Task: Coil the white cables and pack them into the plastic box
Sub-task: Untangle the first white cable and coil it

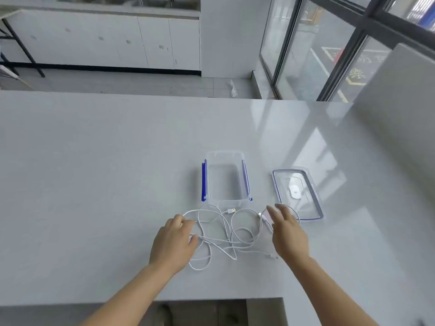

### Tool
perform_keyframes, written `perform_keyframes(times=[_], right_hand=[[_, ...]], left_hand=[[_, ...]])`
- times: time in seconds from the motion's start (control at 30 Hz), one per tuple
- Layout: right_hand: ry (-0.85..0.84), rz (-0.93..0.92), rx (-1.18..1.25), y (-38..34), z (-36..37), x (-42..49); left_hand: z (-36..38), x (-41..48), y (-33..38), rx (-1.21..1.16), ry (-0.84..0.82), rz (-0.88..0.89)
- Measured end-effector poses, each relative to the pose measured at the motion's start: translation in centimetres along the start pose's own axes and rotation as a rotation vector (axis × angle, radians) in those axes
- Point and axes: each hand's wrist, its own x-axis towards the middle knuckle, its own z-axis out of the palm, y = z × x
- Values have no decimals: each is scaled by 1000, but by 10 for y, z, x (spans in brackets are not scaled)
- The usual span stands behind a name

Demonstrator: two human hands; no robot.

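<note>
Glossy pale grey table [94, 161] fills foreground, window glare near its far right corner. Beyond far edge: grey tiled floor [131, 82], white cabinets [106, 41], white pillar [226, 36], dark-framed windows [329, 48].

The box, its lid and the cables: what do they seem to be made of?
Plastic box: clear, slightly frosted plastic with blue clips; the table shows through.
Lid: clear glossy plastic with a bluish rim.
White cables: smooth, flexible white sheathing, probably rubbery plastic; the plug tip near the box looks metallic.

Glossy grey table [94, 161]; on it tangled white cables [226, 234], seemingly empty plastic box [225, 200], lid [313, 203].
</note>
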Motion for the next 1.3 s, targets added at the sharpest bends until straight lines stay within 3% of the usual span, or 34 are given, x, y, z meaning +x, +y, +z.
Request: perform_keyframes(times=[0.2, 0.33, 0.53, 0.63, 0.73, 0.83, 0.9, 1.07, 1.17, 1.3], right_hand=[[-189, -30, -129, 11, -5, 28], [-77, -5, -95, 13, -19, 28], [83, 94, 282, -10, -86, 13], [178, -50, 428, -33, -126, 7], [230, -194, 504, -57, -155, 2], [185, -164, 747, -71, -174, 2], [157, -112, 886, -73, -180, 4], [199, -153, 588, -75, -163, 7], [82, -348, 821, -90, -144, -4], [2, -541, 894, -102, -134, -13]], left_hand=[[1, 0, 17, 8, -61, 15], [-1, -1, 20, -50, -79, -19], [-18, 3, 37, -333, 14, -14], [-48, 5, 69, -528, 96, 122], [-78, 15, 100, -661, 5, 187], [-87, 30, 107, -581, -28, 199], [-86, 34, 99, -686, -24, 130], [-96, 23, 83, -901, -77, 144], [-102, 22, 81, -991, -124, 103], [-116, 22, 77, -1141, -209, 42]])
